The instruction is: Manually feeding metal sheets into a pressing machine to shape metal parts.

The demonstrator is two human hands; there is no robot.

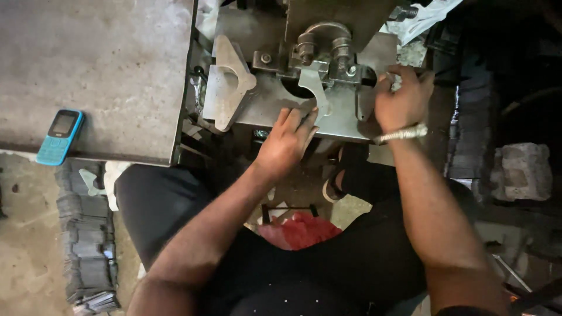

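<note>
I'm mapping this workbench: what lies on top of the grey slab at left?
On the grey slab only a blue keypad phone lies, near its front edge. The slab's right edge meets a metal press plate, where the left hand rests. Whatever is beneath the slab is hidden.
</note>
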